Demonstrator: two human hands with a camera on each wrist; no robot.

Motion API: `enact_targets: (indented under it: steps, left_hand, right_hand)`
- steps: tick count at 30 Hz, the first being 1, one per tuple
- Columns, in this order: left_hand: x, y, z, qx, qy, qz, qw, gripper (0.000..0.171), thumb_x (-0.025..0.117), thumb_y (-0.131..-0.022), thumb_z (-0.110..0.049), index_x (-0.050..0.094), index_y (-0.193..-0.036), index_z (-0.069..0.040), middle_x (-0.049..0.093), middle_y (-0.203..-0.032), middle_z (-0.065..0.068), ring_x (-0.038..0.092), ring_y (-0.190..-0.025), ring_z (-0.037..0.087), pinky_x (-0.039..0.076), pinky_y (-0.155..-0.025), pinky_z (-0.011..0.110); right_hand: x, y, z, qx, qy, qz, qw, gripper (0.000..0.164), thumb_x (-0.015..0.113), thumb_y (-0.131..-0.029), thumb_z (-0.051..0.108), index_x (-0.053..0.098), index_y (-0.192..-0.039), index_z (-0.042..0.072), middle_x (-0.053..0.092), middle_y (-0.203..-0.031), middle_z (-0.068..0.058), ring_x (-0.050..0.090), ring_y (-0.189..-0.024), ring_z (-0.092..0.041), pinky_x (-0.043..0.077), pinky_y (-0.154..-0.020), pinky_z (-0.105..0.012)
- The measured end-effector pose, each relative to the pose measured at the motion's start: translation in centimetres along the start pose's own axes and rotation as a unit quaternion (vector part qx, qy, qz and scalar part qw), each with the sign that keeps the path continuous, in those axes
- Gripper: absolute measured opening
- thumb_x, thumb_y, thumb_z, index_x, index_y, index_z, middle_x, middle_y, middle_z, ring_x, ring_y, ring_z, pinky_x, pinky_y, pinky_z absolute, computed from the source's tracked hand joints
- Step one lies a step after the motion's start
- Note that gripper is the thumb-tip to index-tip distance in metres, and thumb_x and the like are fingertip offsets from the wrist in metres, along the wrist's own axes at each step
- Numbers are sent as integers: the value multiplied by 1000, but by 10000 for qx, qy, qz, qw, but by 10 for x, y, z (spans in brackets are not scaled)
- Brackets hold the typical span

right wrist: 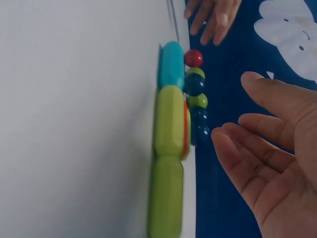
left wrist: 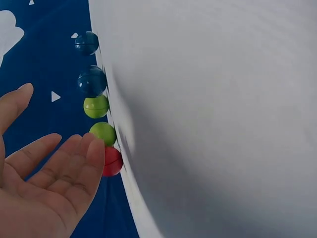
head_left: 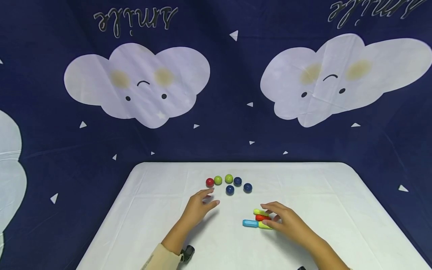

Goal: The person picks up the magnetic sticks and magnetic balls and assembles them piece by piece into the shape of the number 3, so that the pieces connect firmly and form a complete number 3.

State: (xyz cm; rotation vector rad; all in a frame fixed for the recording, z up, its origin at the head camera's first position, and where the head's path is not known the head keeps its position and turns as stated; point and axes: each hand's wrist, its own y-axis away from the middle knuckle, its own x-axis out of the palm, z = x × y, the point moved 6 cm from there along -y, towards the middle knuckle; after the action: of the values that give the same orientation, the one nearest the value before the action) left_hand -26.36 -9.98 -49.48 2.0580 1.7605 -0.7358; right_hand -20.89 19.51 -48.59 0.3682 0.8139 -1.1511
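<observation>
My left hand (head_left: 195, 208) hovers over the white table with thumb and fingers spread and nothing between them. Its fingertips are close to a red ball (head_left: 210, 182), the leftmost in a group with two lime-green balls (head_left: 218, 180) and three dark blue balls (head_left: 248, 188). At the right, my right hand (head_left: 288, 222) hangs over a small cluster of short, thick sticks, its fingers loosely bent and holding nothing. A light blue stick (head_left: 250, 223) lies end to end with a lime one (right wrist: 169, 121). Behind them are a red stick (head_left: 261, 217) and a yellow-green stick (head_left: 259, 212), partly hidden by the fingers.
The white table (head_left: 152, 232) has rounded far corners. Beyond its back edge hangs a dark blue cloth (head_left: 229, 131) printed with clouds and small triangles. A black strap device (head_left: 187, 254) is on the left wrist, beside a beige sleeve (head_left: 163, 258).
</observation>
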Motion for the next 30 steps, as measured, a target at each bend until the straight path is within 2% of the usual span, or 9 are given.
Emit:
enact_targets:
  steps: [3, 7, 13, 18, 24, 30]
  left_hand:
    - [3, -4, 0, -77, 157, 63, 9998, 58, 76, -90, -34, 59, -139, -7, 64, -137, 15, 66, -121, 35, 54, -99, 49]
    - [8, -10, -2, -72, 225, 149, 9996, 59, 76, -90, -34, 59, -140, -7, 65, -135, 16, 66, -121, 36, 55, -97, 48]
    - [13, -19, -5, 55, -68, 196, 9998, 59, 78, -89, -31, 60, -139, -6, 63, -138, 17, 67, -118, 33, 55, -98, 47]
    - [19, -29, -9, 206, -431, 359, 9982, 61, 78, -89, -29, 58, -140, -3, 66, -134, 16, 68, -117, 33, 52, -102, 48]
    - [24, -38, -12, -34, -478, 791, 9957, 68, 77, -90, -29, 49, -148, -4, 58, -145, 14, 59, -131, 35, 45, -110, 51]
    - [33, -45, -19, -43, -537, 990, 9936, 64, 74, -91, -23, 49, -147, -3, 55, -148, 18, 53, -136, 37, 40, -115, 53]
  right_hand:
    - [6, 0, 1, -36, -99, 120, 9999, 49, 75, -91, 28, 64, -133, 5, 68, -124, -8, 69, -102, -23, 57, -81, -22]
    - [13, 0, 5, -240, -184, 219, 9993, 47, 74, -92, 25, 64, -132, 4, 68, -126, -7, 70, -103, -20, 58, -84, -22]
    - [22, 0, 9, -453, -258, 406, 9978, 49, 70, -95, 29, 62, -133, -1, 68, -124, -8, 70, -104, -18, 57, -88, -21]
    - [26, 0, 10, -415, -325, 474, 9975, 48, 70, -95, 28, 62, -132, -1, 67, -125, -9, 69, -102, -18, 57, -88, -21]
    - [33, -2, 11, -263, -171, 574, 9979, 45, 70, -95, 23, 62, -133, 0, 66, -125, -7, 69, -101, -15, 56, -87, -18]
    - [33, -4, 14, -158, 87, 484, 9987, 43, 72, -93, 18, 64, -131, 1, 67, -123, -6, 69, -101, -14, 56, -86, -21]
